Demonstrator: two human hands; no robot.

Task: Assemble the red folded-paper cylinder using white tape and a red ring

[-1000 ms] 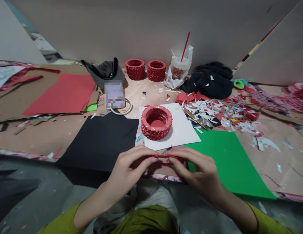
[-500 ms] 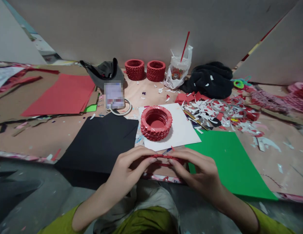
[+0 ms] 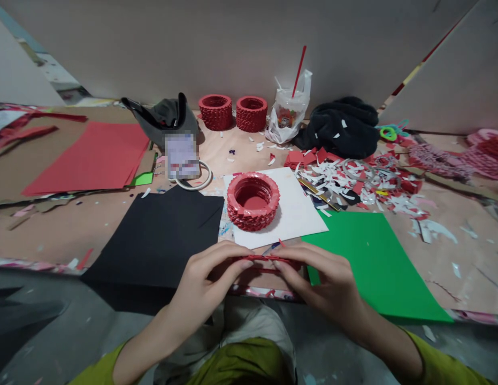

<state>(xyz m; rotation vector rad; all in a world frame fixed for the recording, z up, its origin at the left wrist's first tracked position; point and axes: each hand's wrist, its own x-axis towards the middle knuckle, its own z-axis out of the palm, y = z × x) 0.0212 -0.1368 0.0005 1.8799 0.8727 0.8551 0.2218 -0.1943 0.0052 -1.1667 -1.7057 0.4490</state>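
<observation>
Between both hands, close to the table's front edge, is a thin red folded paper strip (image 3: 261, 258). My left hand (image 3: 214, 272) pinches its left part between thumb and fingers. The right part is pinched by my right hand (image 3: 323, 272). Fingers hide much of the strip, so its full shape cannot be made out. Just beyond the hands, a round red folded-paper bowl (image 3: 253, 202) sits on a white sheet (image 3: 300, 214). A black sheet (image 3: 160, 240) lies left of my left hand, and a green sheet (image 3: 377, 262) lies right of my right hand.
Two red paper rings (image 3: 215, 112) stand at the back, beside a bagged cup with a straw (image 3: 289, 112). A dark cloth (image 3: 341, 128), paper scraps (image 3: 353, 182) and pink yarn (image 3: 439, 160) fill the right. Red sheets (image 3: 88, 155) and a grey cap (image 3: 164, 120) are at left.
The view has shifted slightly, so table items appear a little further left. Both hands keep their pinch on the red strip, with hardly any visible movement.
</observation>
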